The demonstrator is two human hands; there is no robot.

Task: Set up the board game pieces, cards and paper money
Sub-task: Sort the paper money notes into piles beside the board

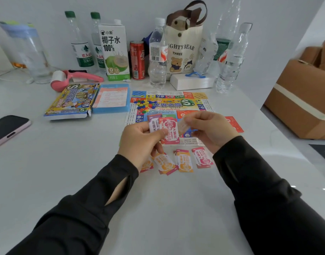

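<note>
Above the near edge of the game board [169,104], the person holds a small fan of paper money [164,128] between both hands. The left hand [139,142] is closed around the fan, thumb pressed across the red note on top, with a purple-edged note showing behind it. The right hand [206,128] pinches something pale and blurred at the fan's right edge; whether that is a single note being peeled off or a scrap of clear wrapper, I cannot tell.

Sorting the money by colour looks to be the step in hand. Orange notes [165,163] and a pink note [202,157] already lie in loose piles on the white table [66,162], just near of the board. The next move probably calls for drawing one note free and laying it on its matching pile without disturbing the others.

The held notes run lengthwise from far to near, tilted slightly left at the top, printed faces towards the person. The game box [71,102] lies well to the left.
</note>
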